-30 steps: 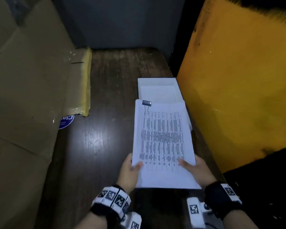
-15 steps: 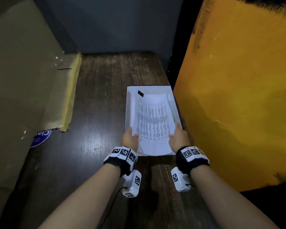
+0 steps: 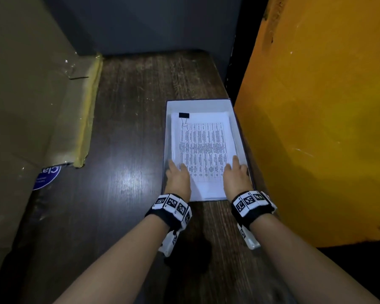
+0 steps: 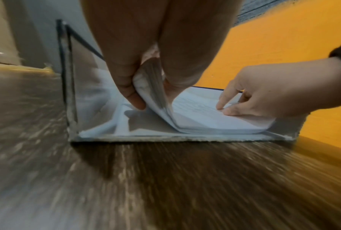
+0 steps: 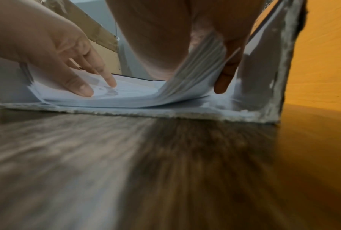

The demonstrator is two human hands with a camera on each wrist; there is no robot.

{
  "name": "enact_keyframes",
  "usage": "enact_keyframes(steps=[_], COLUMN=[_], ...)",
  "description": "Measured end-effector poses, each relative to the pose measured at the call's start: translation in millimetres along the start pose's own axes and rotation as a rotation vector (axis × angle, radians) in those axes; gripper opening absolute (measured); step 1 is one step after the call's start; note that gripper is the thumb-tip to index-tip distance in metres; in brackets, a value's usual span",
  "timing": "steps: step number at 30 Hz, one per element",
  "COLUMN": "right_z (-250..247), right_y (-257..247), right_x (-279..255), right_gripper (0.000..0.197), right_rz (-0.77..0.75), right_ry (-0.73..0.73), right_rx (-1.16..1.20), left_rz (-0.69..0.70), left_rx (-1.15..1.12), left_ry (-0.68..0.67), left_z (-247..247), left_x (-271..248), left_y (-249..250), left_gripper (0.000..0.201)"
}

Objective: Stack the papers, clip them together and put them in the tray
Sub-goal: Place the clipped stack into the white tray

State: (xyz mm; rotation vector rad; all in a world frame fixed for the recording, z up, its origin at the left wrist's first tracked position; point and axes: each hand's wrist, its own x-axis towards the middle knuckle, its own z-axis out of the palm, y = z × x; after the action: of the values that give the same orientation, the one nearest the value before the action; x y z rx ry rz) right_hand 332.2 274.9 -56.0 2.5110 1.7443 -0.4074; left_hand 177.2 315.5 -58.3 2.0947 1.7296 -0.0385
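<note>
A stack of printed papers (image 3: 203, 145) lies inside the shallow white tray (image 3: 198, 105), with a black binder clip (image 3: 183, 115) on its far left corner. My left hand (image 3: 177, 170) pinches the stack's near left edge, and my right hand (image 3: 234, 165) pinches its near right edge. In the left wrist view the left hand (image 4: 153, 96) curls that edge of the papers (image 4: 214, 121) upward over the tray floor (image 4: 165, 137). In the right wrist view the right hand (image 5: 220, 74) bends the papers (image 5: 195, 74) up beside the tray's right wall (image 5: 272, 77).
The tray sits on a dark wooden table (image 3: 130, 150), tight against an orange panel (image 3: 316, 128) on the right. A large cardboard box (image 3: 31, 106) with a blue sticker (image 3: 47, 176) lines the left side. A grey wall (image 3: 151, 25) closes the back.
Both hands have carried the clipped stack forward from above the near table and lowered it into the tray. They still hold its near edge.
</note>
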Motion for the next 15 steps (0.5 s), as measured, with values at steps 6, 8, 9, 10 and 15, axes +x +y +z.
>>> enact_keyframes(steps=[6, 8, 9, 10, 15], right_z=[13.8, 16.4, 16.5, 11.4, -10.8], right_y=[-2.6, -3.0, -2.4, -3.5, -2.5], right_x=[4.5, 3.8, 5.2, 3.6, -13.9], right_gripper=[0.061, 0.067, 0.070, 0.071, 0.082], right_rz=[-0.005, -0.014, -0.016, -0.010, -0.050], right_ry=[-0.058, -0.076, -0.079, -0.107, -0.154], right_rx=[0.008, 0.011, 0.005, 0.017, 0.008], left_rz=[0.058, 0.037, 0.041, 0.035, 0.128], left_rx=[0.188, 0.221, 0.210, 0.198, 0.134], left_ry=[-0.013, -0.033, -0.014, -0.010, -0.054], left_z=[9.6, 10.5, 10.7, 5.8, -15.6], left_x=[8.8, 7.0, 6.6, 2.5, -16.0], left_y=[-9.0, -7.5, -7.1, -5.1, -0.6], left_gripper=[0.056, 0.061, 0.061, 0.060, 0.063])
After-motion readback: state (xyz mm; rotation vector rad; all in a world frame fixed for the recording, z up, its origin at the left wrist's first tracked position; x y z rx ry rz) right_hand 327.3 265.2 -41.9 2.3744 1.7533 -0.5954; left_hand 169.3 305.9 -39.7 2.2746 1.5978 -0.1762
